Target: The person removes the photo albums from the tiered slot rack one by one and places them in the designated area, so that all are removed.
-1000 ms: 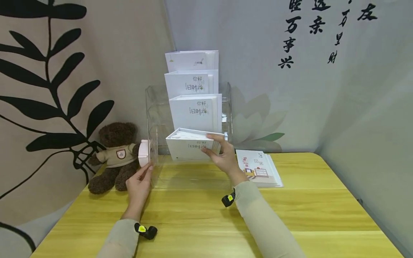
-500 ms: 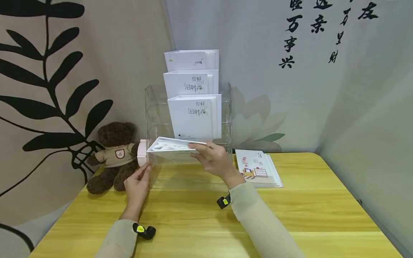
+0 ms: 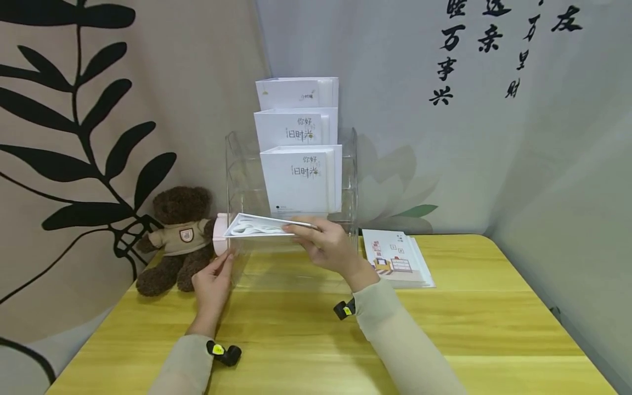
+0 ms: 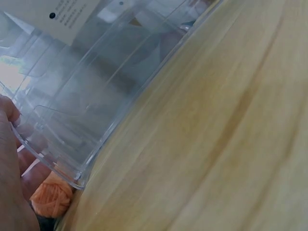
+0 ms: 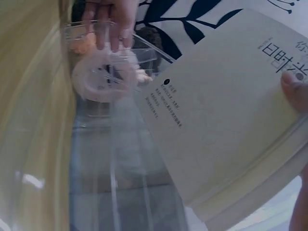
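Note:
In the head view my right hand [image 3: 331,247] grips the right end of a white photo album [image 3: 261,226], thumb on its cover and fingers on the other side. Its page edges face up, and the lettered cover [image 5: 221,110] shows in the right wrist view. The album is held at the front of a clear stepped plastic rack [image 3: 356,181], below another white album [image 3: 296,181] standing in it. My left hand [image 3: 212,282] holds the rack's left side wall near the bottom front; the left wrist view shows fingers [image 4: 36,178] behind the clear edge.
Two more white albums [image 3: 288,129] stand on higher tiers. A brown teddy bear [image 3: 182,238] and a pink object [image 3: 220,236] sit left of the rack, with an orange yarn ball [image 4: 52,197] nearby. Thin booklets [image 3: 395,258] lie right on the wooden table [image 3: 306,340].
The album in my right hand has moved left and tipped, its cover turning down from facing forward and its page edges coming up. My left hand stays on the rack.

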Available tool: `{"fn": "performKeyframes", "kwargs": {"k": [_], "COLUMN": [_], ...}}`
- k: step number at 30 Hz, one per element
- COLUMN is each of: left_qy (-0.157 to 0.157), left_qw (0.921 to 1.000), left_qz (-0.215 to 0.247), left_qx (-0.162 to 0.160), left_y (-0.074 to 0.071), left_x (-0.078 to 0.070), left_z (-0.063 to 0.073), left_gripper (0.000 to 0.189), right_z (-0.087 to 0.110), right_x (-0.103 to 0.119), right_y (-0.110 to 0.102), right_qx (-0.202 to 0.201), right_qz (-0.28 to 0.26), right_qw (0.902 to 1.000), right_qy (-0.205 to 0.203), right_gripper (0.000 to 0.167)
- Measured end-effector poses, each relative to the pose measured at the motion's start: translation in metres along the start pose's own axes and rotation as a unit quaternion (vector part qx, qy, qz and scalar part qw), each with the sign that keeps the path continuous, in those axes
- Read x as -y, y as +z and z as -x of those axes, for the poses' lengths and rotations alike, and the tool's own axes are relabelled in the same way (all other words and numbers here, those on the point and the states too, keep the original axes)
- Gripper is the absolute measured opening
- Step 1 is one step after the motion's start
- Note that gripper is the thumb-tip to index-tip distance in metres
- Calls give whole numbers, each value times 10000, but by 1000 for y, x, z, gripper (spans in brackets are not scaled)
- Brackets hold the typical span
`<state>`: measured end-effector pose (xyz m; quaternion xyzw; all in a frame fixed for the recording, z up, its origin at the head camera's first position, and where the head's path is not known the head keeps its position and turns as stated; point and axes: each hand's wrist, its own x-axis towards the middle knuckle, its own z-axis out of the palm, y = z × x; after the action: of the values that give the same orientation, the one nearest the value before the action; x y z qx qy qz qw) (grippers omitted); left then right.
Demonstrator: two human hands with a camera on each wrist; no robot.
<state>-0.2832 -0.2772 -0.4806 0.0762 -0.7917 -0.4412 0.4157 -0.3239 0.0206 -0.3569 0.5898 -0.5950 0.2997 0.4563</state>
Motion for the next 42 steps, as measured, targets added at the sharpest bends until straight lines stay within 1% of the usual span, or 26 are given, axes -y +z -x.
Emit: {"fn": "performKeyframes", "kwargs": {"k": [3,6,9,14,16,18,23,25,28,31,34,37,42], "left_qy": [21,92,138,-13,-75,-109,-253,-291,-287,-283,-303,-268,-212], "left_qw": [10000,9999,9999,9999,9998,9997,9996,9994,9993,9992,9991,9992,9994], "left_qz": [-2,26,51,98,156,198,142,118,142,198,187,192,222], "left_qx": [-20,-53,-81,-74,-53,-42,64,122,192,214,221,205,178], "left_y": [2,3,3,2,2,0,-2,-2,-1,-1,-2,-2,0], "left_x": [-1,0,1,2,2,3,1,-1,-4,-5,-4,-3,-1], "left_z": [0,0,1,1,2,2,1,1,-1,-2,-1,-2,-1], "left_gripper": [21,20,20,21,21,22,24,24,26,27,26,25,25], "right_z": [-3,-5,-9,-15,-15,-13,-2,1,6,8,12,17,26], "right_x": [0,0,2,9,11,12,8,6,4,3,3,3,4], "right_y": [-8,-15,-23,-42,-50,-58,-81,-92,-109,-124,-137,-147,-163], "right_qx": [-156,-241,-263,-529,-676,-786,-1222,-1427,-1639,-1806,-1953,-2032,-1958], "right_qz": [99,112,16,-257,-259,-170,-7,-107,-356,-565,-547,-468,-255], "right_qw": [9998,9996,9996,9980,9969,9959,9908,9876,9822,9757,9699,9654,9624], "right_qy": [7,15,84,248,314,409,579,651,851,1103,1345,1563,1863], "right_gripper": [51,45,40,43,44,44,33,31,34,43,50,52,53]}}
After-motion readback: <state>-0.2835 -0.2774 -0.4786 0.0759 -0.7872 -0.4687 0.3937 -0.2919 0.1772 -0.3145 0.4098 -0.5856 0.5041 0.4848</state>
